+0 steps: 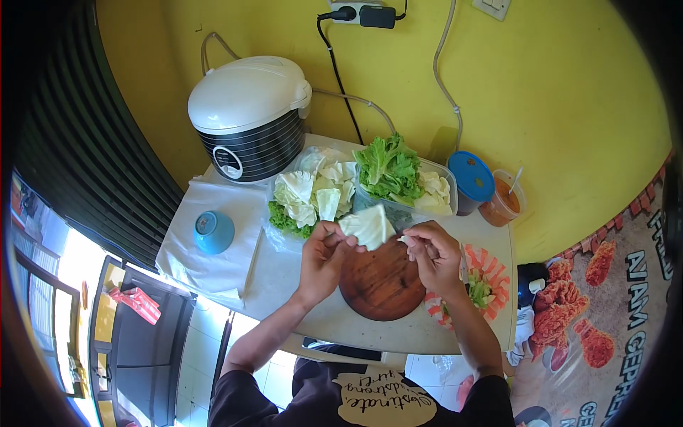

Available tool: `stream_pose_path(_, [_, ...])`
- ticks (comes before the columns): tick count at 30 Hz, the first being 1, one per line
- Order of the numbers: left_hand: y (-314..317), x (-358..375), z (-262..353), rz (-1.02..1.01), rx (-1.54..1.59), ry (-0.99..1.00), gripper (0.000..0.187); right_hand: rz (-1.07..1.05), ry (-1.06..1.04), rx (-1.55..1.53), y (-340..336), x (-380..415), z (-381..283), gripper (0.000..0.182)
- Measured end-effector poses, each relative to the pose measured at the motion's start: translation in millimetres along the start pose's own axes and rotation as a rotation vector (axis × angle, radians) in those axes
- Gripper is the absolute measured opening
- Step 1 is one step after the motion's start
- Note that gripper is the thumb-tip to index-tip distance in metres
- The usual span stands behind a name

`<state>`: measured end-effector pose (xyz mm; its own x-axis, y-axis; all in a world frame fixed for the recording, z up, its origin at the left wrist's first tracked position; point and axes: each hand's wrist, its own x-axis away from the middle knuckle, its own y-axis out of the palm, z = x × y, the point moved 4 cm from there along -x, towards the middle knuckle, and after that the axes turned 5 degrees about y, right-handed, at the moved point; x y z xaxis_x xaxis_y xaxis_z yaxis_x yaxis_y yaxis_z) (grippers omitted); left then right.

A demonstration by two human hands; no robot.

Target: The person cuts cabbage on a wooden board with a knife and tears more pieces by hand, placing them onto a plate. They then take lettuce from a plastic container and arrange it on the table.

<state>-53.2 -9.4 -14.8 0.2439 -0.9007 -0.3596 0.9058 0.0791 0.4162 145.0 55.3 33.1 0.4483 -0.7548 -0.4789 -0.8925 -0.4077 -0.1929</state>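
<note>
My left hand (326,257) pinches a pale piece of cabbage leaf (368,228) by its edge, over the back of a round wooden board (383,281). To its right, my right hand (432,255) has thumb and forefinger closed on a small white bit (404,240), apart from the leaf. Cut cabbage (313,193) over curly green leaves fills a container behind my left hand. Green lettuce (389,169) and more cabbage pieces (432,191) lie in a clear box behind the board. A red-and-white patterned plate (491,274) with greens is partly hidden by my right forearm.
A white rice cooker (249,117) stands at the back left of the table (279,281). An upturned blue bowl (213,232) rests on white paper (186,256). At the back right are a blue-lidded tub (472,178) and a cup of orange sauce (503,201) with a spoon.
</note>
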Motion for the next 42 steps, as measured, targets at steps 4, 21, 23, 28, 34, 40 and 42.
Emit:
stream_pose_path(4, [-19.4,-7.1,10.7,0.08,0.05,-0.022,0.014,0.213,-0.091,0.14,-25.8,-11.8,5.0,0.019])
stream_pose_path(21, [3.0,9.2,-3.1,-0.147,0.092,-0.113,0.013,-0.008,0.228,-0.128,20.2,6.3,-7.9,0.025])
stream_pose_path(23, [-0.9,13.6,-5.7,-0.172,0.063,-0.158,0.015,-0.079,0.152,-0.013,11.4,7.5,-8.7,0.026])
stream_pose_path(28, [-0.4,11.9,5.0,-0.131,-0.05,-0.172,0.023,0.119,-0.111,0.259,-21.7,-4.9,-17.4,0.022])
stream_pose_path(34, [-38.0,-8.5,26.1,0.068,-0.216,0.065,0.014,0.355,0.185,0.381,-78.2,-29.3,41.1,0.019])
stream_pose_path(40, [-64.2,-25.8,45.8,0.204,-0.346,0.141,0.011,0.231,-0.083,1.006,-59.4,-31.7,19.5,0.016])
stream_pose_path(42, [-75.7,-28.7,49.6,0.277,-0.524,0.207,0.01,0.158,-0.056,0.976,-52.7,-30.5,17.5,0.02])
